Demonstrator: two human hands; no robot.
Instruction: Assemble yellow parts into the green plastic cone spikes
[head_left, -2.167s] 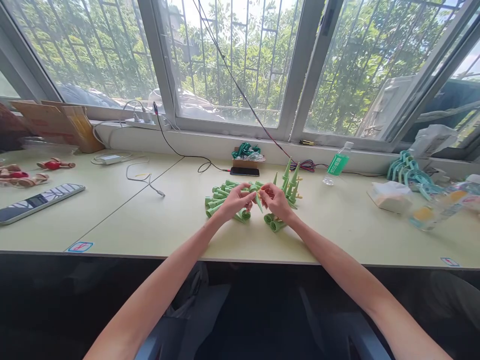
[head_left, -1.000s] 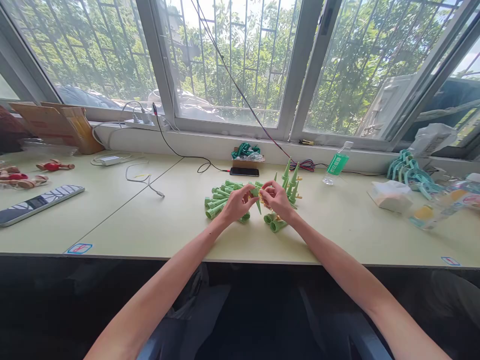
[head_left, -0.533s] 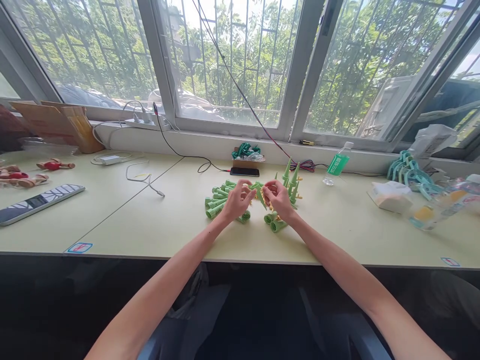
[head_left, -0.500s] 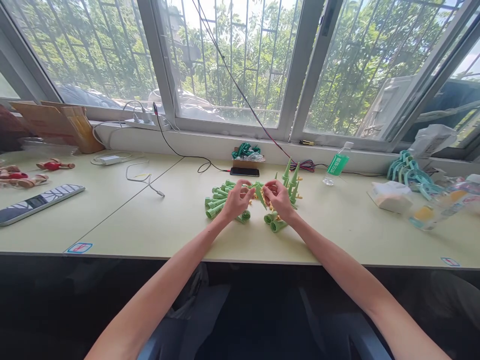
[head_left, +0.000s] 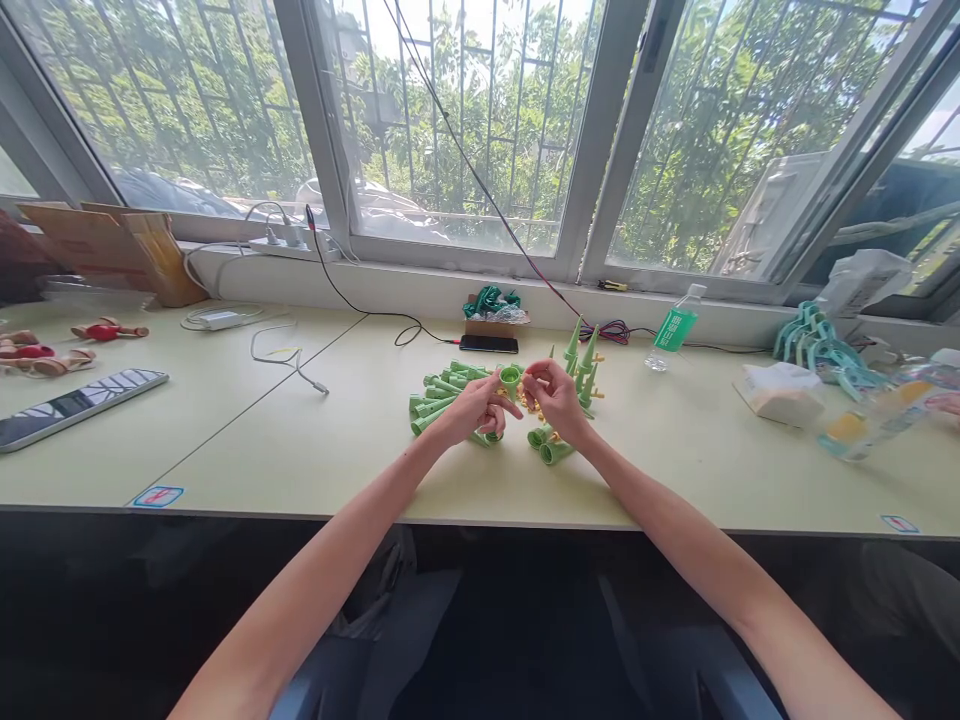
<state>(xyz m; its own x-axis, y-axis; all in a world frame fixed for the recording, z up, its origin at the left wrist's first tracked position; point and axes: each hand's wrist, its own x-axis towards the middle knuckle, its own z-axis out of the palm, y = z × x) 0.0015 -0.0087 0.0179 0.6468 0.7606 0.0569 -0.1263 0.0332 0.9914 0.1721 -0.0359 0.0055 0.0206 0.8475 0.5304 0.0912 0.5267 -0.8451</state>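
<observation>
A hollow green plastic cone (head_left: 510, 377) is in my left hand (head_left: 478, 408), its round open end turned toward me. My right hand (head_left: 553, 395) is closed close beside the cone, thumb and finger pinched together; whatever they hold is too small to make out. Several green cones (head_left: 433, 408) lie in a row left of my left hand. To the right, several more green cones (head_left: 585, 365) stand upright with small yellow pegs sticking out. Two cones (head_left: 553, 452) lie below my right hand. Small yellow pieces are scattered between the hands, partly covered.
A black phone (head_left: 489, 344) and a small box of green wrapping (head_left: 495, 304) sit behind the cones. A water bottle (head_left: 675, 328) and a tissue pack (head_left: 780, 392) are to the right. Cables (head_left: 300, 365) and a larger phone (head_left: 82, 405) lie left.
The cone between my hands has turned from pointing down toward me to showing its open end. My left hand has rolled, its fingers now curled below the cone. My right hand has barely moved.
</observation>
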